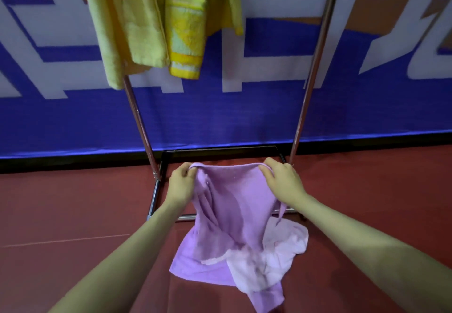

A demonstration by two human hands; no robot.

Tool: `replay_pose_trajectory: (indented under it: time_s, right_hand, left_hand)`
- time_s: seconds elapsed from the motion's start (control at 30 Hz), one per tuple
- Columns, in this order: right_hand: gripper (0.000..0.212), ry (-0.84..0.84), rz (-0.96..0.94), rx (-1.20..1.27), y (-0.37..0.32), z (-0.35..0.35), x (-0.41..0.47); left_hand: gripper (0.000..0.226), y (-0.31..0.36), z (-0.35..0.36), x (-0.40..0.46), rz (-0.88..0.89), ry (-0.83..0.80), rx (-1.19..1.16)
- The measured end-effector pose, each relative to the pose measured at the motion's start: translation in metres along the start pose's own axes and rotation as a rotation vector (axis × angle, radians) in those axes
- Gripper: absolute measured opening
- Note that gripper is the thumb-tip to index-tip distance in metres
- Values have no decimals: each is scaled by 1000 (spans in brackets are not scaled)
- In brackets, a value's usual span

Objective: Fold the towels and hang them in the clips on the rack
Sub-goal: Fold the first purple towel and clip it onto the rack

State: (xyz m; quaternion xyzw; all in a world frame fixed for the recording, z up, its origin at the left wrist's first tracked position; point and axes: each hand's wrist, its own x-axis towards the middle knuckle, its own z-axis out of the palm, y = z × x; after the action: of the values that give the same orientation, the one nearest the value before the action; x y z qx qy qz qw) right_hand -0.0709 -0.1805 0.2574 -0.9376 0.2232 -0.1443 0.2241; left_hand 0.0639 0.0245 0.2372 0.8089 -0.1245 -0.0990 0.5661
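Note:
A purple towel (227, 217) hangs in front of me, stretched between both hands by its top edge. My left hand (181, 185) grips the top left corner and my right hand (281, 180) grips the top right corner. The towel's lower part is crumpled, with a paler pink-white towel (276, 256) bunched at its lower right. The metal rack (140, 122) stands just beyond, its two poles rising on either side. Several yellow towels (137, 24) hang from the top of the rack at the upper left; the clips are out of view.
The rack's base frame (220, 152) lies on the dark red floor (73, 210) under my hands. A blue, white and orange banner wall (244, 117) stands close behind the rack.

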Motion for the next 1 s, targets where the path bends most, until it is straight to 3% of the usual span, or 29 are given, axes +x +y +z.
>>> replay_pose_trajectory:
  time_s: [0.23, 0.37, 0.67, 0.83, 1.0]
  right_hand:
    - [21, 113, -11, 216, -100, -185, 45]
    - [25, 101, -45, 316, -178, -329, 75]
    - [29, 107, -162, 205, -329, -590, 113]
    - [37, 110, -132, 279, -378, -665, 117]
    - [24, 48, -108, 406, -411, -689, 112]
  left_hand:
    - [20, 205, -65, -1, 118, -11, 48]
    - [19, 354, -119, -1, 175, 23, 101]
    - [23, 625, -222, -19, 370, -4, 284]
    - [35, 686, -252, -29, 344, -11, 382]
    - [30, 678, -262, -39, 313, -32, 363]
